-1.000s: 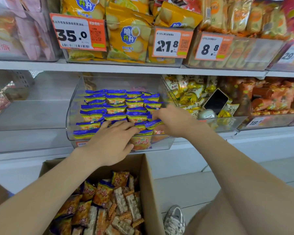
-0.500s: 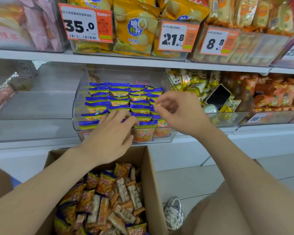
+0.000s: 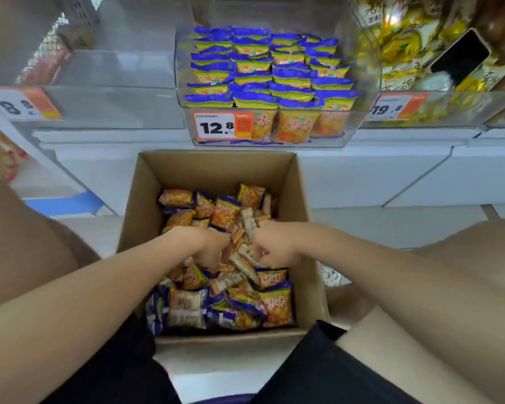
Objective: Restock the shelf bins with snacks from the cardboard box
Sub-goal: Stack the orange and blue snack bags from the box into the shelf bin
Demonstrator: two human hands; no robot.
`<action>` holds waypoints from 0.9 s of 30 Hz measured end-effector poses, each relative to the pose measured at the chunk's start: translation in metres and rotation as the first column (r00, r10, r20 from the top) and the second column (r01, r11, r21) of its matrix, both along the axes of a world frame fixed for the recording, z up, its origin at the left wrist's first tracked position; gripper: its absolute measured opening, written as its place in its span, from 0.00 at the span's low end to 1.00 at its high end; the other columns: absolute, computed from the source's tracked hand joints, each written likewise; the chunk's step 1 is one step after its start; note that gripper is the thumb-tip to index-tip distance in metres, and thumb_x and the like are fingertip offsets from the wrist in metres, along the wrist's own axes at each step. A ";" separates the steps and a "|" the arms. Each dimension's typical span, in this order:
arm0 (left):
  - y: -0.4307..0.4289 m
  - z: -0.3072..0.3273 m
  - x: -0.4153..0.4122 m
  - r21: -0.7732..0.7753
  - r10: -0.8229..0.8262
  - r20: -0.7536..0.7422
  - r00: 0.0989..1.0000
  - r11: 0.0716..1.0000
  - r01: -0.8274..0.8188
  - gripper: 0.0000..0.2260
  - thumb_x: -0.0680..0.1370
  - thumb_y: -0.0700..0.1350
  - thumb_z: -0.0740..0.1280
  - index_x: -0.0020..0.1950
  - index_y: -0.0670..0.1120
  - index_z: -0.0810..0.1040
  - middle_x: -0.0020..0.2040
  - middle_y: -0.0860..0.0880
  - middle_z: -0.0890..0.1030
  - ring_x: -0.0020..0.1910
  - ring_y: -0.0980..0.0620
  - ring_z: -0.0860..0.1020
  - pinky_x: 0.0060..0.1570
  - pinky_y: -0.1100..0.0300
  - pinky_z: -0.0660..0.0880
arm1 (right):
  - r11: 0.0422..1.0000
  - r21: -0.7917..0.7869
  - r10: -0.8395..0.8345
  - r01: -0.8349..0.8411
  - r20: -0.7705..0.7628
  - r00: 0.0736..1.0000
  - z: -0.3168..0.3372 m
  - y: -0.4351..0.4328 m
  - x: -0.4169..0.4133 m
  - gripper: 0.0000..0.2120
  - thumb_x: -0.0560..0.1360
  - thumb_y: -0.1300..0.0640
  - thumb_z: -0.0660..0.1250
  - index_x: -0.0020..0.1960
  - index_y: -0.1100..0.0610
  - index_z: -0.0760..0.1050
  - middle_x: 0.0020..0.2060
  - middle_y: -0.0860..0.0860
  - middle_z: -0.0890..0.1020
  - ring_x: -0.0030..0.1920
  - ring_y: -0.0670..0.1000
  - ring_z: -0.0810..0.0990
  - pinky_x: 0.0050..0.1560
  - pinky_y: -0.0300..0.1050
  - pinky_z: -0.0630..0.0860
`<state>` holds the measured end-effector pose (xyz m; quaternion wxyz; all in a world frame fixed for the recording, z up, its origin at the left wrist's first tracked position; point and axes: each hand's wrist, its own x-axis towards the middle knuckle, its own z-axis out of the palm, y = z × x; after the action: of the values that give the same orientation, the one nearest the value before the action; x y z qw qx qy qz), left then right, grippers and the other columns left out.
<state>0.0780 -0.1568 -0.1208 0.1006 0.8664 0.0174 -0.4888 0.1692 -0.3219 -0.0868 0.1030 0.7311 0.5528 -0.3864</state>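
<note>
Pale shop floor shows at the bottom centre of the frame, between the legs of dark shorts and with a bare knee at each side edge. From the lower corners two bare forearms reach up and inward over the near rim of the open cardboard box, which stands on the floor at the centre. Loose snack packets, orange with blue ends and some silvery, lie jumbled across its bottom. Both hands are down in the middle of that pile, close together with packets between them: the left hand is turned palm down, its fingers curled into the heap and gripping packets, and the right hand mirrors it just beside, its fingers curled round packets as well. Beyond the far wall of the box runs the white shelf base, with a strip of blue tape at its foot on the left. Above it at upper centre sits the clear shelf bin, holding neat rows of blue-topped packs behind an orange price tag reading 12.8. Another clear bin stands to its left, and at the upper right a third bin holds yellow packs with a dark phone lying on them.
</note>
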 end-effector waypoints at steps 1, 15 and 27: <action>0.001 -0.008 -0.006 0.010 -0.027 -0.036 0.999 1.000 0.028 0.21 0.82 0.43 0.68 0.75 0.48 0.73 0.70 0.47 0.76 0.51 0.47 0.79 0.47 0.54 0.81 | 0.999 -0.044 0.017 -0.018 -0.025 1.000 -0.013 -0.001 -0.008 0.09 0.80 0.60 0.65 0.47 0.61 0.83 0.41 0.56 0.83 0.41 0.55 0.81 0.47 0.56 0.84; 0.024 -0.041 -0.037 0.079 -0.212 0.050 0.976 0.975 0.208 0.08 0.79 0.41 0.73 0.59 0.48 0.83 0.59 0.47 0.82 0.55 0.46 0.80 0.47 0.52 0.79 | 0.989 0.059 -0.125 0.133 -0.119 0.985 -0.053 0.004 -0.049 0.10 0.74 0.60 0.71 0.55 0.60 0.80 0.42 0.53 0.80 0.43 0.56 0.81 0.36 0.50 0.80; 0.046 0.081 0.004 -0.323 0.453 0.462 0.763 0.887 -0.331 0.08 0.84 0.53 0.66 0.56 0.50 0.77 0.55 0.52 0.80 0.50 0.51 0.78 0.44 0.56 0.73 | 0.646 0.386 -0.533 0.658 -0.389 0.752 0.070 0.012 0.023 0.07 0.85 0.56 0.64 0.62 0.52 0.74 0.53 0.48 0.76 0.43 0.53 0.86 0.35 0.42 0.83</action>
<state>0.0821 -0.1109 -0.0403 0.2981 0.9261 0.1161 -0.2000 0.1919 -0.3101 -0.0169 -0.2916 0.8205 0.3676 -0.3267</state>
